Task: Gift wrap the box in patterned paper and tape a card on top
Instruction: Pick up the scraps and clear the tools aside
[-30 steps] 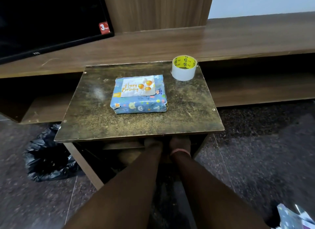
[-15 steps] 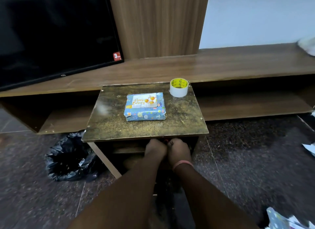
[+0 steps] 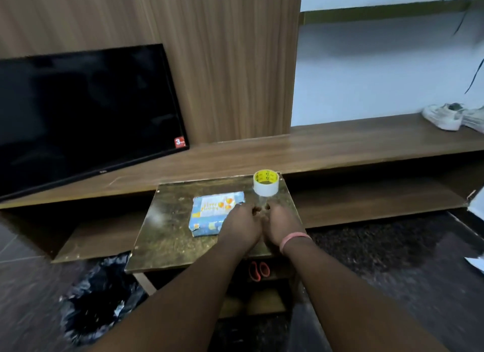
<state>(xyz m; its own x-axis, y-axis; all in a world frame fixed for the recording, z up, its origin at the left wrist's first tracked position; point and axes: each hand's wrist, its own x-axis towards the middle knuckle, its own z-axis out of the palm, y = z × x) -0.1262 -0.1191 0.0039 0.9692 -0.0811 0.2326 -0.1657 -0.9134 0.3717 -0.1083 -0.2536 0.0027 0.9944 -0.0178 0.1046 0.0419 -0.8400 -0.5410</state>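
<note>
On the small table [image 3: 167, 236], the wrapped box [image 3: 207, 216] lies at about nine o'clock from the hands, its card [image 3: 216, 207] already on top. The left hand [image 3: 242, 227] hovers over the box's right edge, fingers curled; whether it grips anything cannot be told. The right hand [image 3: 281, 225] sits just beside it, likewise curled, contents hidden. The tape roll [image 3: 265, 183] stands at twelve o'clock, near the table's far corner; a careless sweep could knock it off. A black bag [image 3: 97, 299] lies on the floor at seven o'clock, its contents unseen.
</note>
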